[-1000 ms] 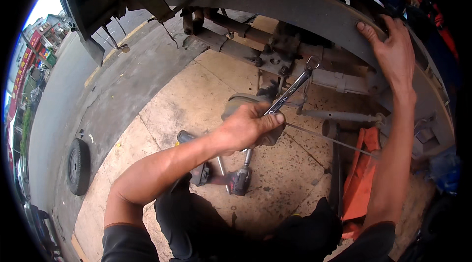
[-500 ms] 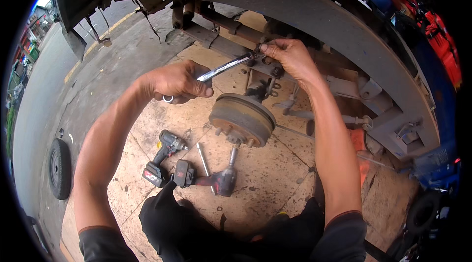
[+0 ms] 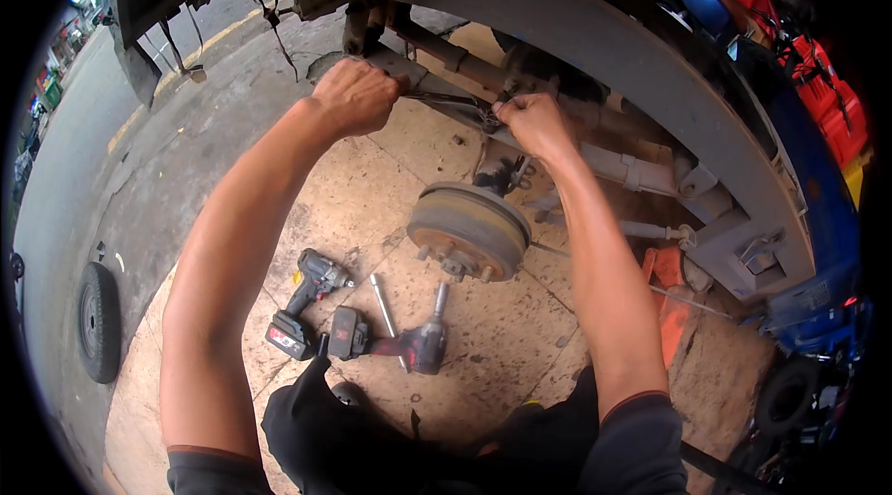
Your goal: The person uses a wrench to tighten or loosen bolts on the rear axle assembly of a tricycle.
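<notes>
Wrench (image 3: 446, 99) half-hidden between fists

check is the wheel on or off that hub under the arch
Off. The brake drum sits bare with its studs showing, no wheel mounted on it.

On the stained concrete floor (image 3: 520, 346) below me lay two cordless impact drivers (image 3: 307, 302), a socket extension bar (image 3: 385, 306) and a spare wheel (image 3: 98, 321).
</notes>
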Demonstrator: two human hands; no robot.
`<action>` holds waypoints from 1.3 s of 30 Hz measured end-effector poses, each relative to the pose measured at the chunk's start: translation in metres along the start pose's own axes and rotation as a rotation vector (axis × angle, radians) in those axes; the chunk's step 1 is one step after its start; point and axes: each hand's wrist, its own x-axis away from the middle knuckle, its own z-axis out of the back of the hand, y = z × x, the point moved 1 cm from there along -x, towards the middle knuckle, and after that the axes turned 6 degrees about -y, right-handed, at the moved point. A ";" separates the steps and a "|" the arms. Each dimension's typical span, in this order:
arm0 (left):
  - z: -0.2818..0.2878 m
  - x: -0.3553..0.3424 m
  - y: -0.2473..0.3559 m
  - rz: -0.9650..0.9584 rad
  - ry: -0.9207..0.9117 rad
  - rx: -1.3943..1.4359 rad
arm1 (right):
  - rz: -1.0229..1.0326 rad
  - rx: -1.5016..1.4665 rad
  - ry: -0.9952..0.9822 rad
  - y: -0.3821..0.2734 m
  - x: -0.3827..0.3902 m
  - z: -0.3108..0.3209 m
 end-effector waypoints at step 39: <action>0.005 0.004 0.032 0.158 0.165 -0.012 | 0.684 0.586 1.206 0.000 0.110 0.143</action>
